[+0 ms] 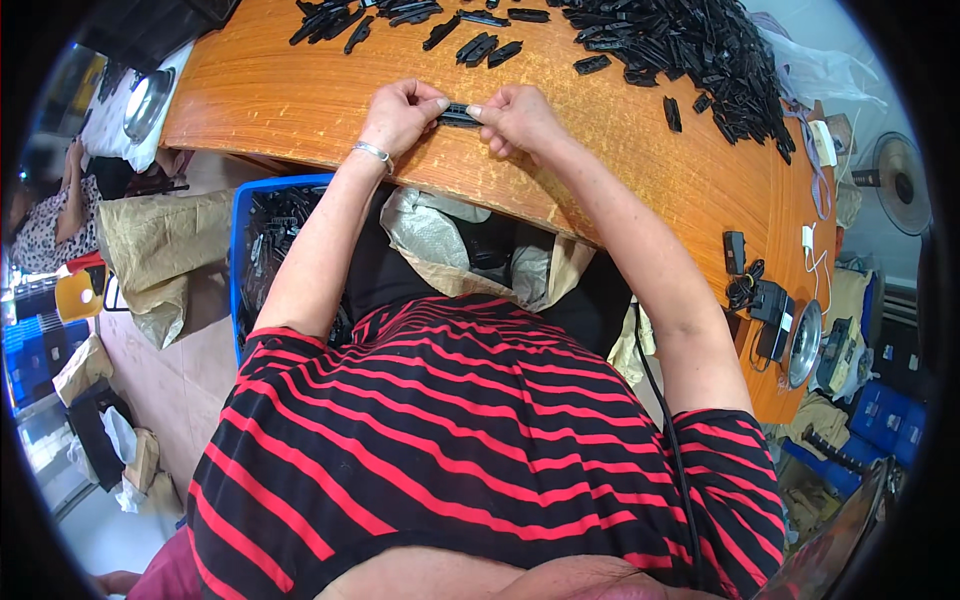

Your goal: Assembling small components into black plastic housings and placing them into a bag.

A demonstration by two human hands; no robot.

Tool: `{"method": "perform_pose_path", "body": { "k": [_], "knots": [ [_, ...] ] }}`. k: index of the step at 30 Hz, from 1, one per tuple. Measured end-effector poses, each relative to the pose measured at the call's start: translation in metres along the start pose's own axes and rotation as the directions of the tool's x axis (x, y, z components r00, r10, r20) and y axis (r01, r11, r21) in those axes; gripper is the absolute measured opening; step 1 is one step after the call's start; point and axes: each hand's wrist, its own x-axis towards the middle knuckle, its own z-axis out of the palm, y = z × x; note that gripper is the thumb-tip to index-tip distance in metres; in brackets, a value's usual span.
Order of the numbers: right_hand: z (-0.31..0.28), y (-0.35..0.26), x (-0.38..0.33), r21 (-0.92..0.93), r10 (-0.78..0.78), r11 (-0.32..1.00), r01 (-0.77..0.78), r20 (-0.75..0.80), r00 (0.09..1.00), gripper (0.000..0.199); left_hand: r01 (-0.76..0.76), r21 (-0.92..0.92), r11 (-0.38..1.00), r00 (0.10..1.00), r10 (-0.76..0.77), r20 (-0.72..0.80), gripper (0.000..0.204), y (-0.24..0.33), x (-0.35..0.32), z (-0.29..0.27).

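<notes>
Near the front edge of the wooden table, a narrow black plastic piece lies lengthwise between my hands. My left hand, with a silvery bracelet at the wrist, pinches its left end between thumb and fingers. At the other end, my right hand holds the piece the same way, thumb against it. Beyond my hands are a few similar black pieces. A large heap of such pieces covers the far right of the table, and a smaller group sits at the far left.
A blue bin with black pieces stands below the table at my left. An open sack is by my lap. Adapters with coiled cable and a round metal dish are at the right. Another person sits far left.
</notes>
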Motion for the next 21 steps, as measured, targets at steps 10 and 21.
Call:
{"method": "perform_pose_path", "body": {
  "k": [10, 21],
  "knots": [
    [-0.011, -0.020, 0.013, -0.094, 0.234, 0.970, -0.224, 0.119, 0.965, 0.028, 0.071, 0.301, 0.951, 0.994, -0.092, 0.056, 0.014, 0.011, 0.013, -0.005],
    [-0.001, 0.013, -0.006, 0.032, 0.059, 0.998, -0.057, -0.042, 0.997, 0.022, -0.164, 0.290, 0.943, 0.984, 0.134, 0.120, 0.014, -0.011, -0.005, -0.001]
  ]
}}
